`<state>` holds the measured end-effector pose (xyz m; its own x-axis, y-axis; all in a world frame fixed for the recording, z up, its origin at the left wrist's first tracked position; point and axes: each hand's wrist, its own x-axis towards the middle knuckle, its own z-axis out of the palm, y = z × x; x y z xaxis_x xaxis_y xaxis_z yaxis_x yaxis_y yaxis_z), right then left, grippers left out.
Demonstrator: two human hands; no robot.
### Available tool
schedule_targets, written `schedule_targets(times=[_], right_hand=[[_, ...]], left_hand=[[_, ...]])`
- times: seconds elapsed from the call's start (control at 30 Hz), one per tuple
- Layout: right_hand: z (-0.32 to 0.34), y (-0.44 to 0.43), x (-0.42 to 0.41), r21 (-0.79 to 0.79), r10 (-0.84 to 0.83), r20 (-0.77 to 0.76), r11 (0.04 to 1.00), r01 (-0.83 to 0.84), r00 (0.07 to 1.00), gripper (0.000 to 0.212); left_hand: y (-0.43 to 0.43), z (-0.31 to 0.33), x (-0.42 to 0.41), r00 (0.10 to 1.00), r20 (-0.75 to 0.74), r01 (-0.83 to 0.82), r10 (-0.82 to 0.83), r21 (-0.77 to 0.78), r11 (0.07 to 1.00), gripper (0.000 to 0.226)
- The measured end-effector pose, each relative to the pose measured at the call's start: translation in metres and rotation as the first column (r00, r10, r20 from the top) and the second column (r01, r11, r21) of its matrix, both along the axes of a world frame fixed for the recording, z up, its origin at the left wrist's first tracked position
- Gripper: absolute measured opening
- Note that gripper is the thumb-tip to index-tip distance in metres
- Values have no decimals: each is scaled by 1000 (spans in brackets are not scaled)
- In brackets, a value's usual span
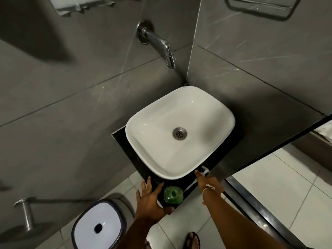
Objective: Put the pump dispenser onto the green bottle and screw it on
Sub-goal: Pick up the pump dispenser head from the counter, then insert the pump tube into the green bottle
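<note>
Left hand (pixel 150 200) spread open, fingers splayed over the front edge of the dark tabletop (pixel 125 146), thumb toward the green bottle (pixel 172 194) — nothing gripped. Right hand (pixel 208 182) reaches to the pump dispenser (pixel 203 172), fingertips at it; whether the fingers have closed on it cannot be told. Dispenser lies beside the white sink (pixel 179 126), its dip tube trailing toward the bottle. Bottle stands upright at the tabletop's front corner, neck open, just beside the left thumb.

Judgement: 2 light plastic parts, likely slick near a basin. The bottle would tip easily — hold it round the body. Take the pump by its collar, not the thin, bendy tube.
</note>
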<state>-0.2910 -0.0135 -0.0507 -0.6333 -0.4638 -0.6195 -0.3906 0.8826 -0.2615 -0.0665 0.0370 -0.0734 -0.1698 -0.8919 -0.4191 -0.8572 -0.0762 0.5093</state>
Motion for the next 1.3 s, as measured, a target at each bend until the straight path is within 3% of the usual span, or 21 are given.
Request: schedule_targets(times=[0.13, 0.37, 0.47, 0.57, 0.67, 0.77, 0.97, 1.3], right_hand=[[-5, 3, 3, -28, -109, 104, 993, 113, 989, 69], [3, 6, -1, -126, -241, 175, 956, 264, 955, 57], [29, 20, 5, -365, -338, 278, 829, 425, 899, 54], [61, 47, 26, -617, -271, 383, 636, 463, 883, 48], [80, 71, 49, -810, -60, 233, 541, 228, 971, 43], [81, 81, 67, -909, 69, 71, 415, 36, 995, 25], [67, 84, 74, -936, 131, -6, 348, -52, 991, 33], [62, 81, 75, -953, 142, 5, 300, -38, 990, 34]], left_hand=[[-2, 1, -7, 997, -66, -27, 27, -6, 1000, 90], [-8, -5, -5, 998, -56, -14, 11, -47, 999, 69], [-7, -10, -5, 999, -36, 6, -9, -84, 996, 70], [-5, -11, -4, 998, -56, -8, 2, -104, 995, 71], [-4, -12, -3, 997, -80, -26, 16, -120, 992, 73], [-4, -13, -4, 998, -57, -19, 11, -130, 991, 75], [-3, -12, -4, 998, -62, -22, 14, -121, 992, 74], [-3, -11, -4, 998, -64, -20, 12, -121, 992, 70]])
